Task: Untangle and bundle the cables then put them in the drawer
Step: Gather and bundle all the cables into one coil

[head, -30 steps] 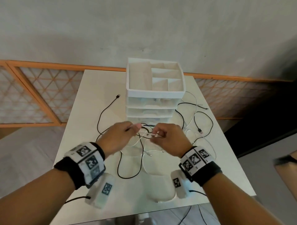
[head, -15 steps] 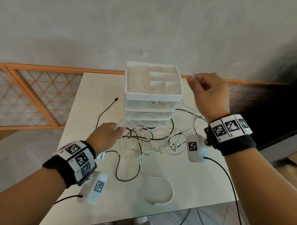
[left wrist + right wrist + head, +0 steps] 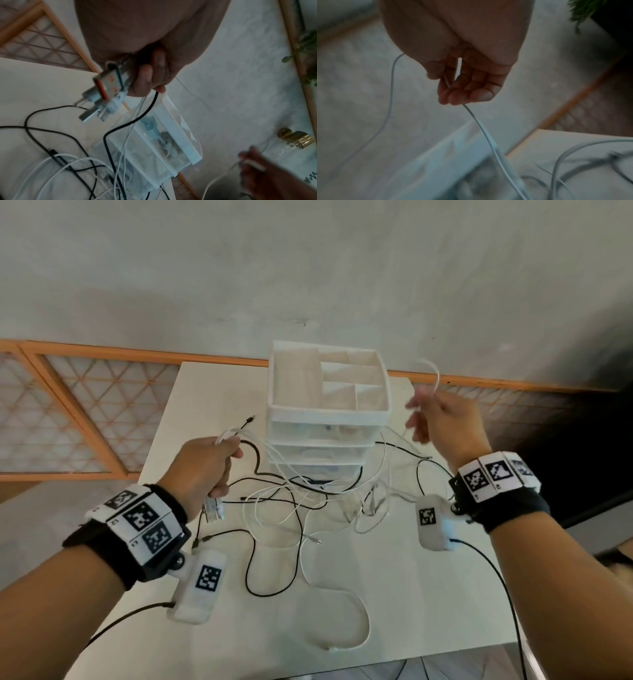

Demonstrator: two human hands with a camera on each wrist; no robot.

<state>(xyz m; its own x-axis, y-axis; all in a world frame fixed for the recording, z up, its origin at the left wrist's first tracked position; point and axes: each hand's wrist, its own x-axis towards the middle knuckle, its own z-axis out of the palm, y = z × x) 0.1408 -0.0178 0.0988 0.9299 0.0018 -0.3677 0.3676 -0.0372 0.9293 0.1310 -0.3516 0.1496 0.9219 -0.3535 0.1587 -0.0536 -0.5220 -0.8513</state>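
Observation:
A tangle of white and black cables (image 3: 301,501) lies on the white table (image 3: 428,594) in front of a white drawer unit (image 3: 329,412). My left hand (image 3: 215,463) is raised left of the unit and grips a bunch of white and black strands. A multi-plug connector (image 3: 214,510) hangs below its fist; in the left wrist view this connector (image 3: 106,86) sticks out beside a black cable (image 3: 135,120). My right hand (image 3: 435,419) is up at the right of the unit and pinches a white cable (image 3: 433,369), which runs down from its fingers (image 3: 465,92) in the right wrist view.
The unit's open top tray (image 3: 277,405) has several empty compartments, with translucent shut drawers (image 3: 164,151) below. A loose white cable end (image 3: 342,642) curls near the table's front edge. An orange lattice railing (image 3: 68,419) and a grey wall stand behind the table.
My right hand left the tangle and rose to the right of the drawer unit, drawing a white cable up with it. My left hand lifted its bunch of strands, left of the unit.

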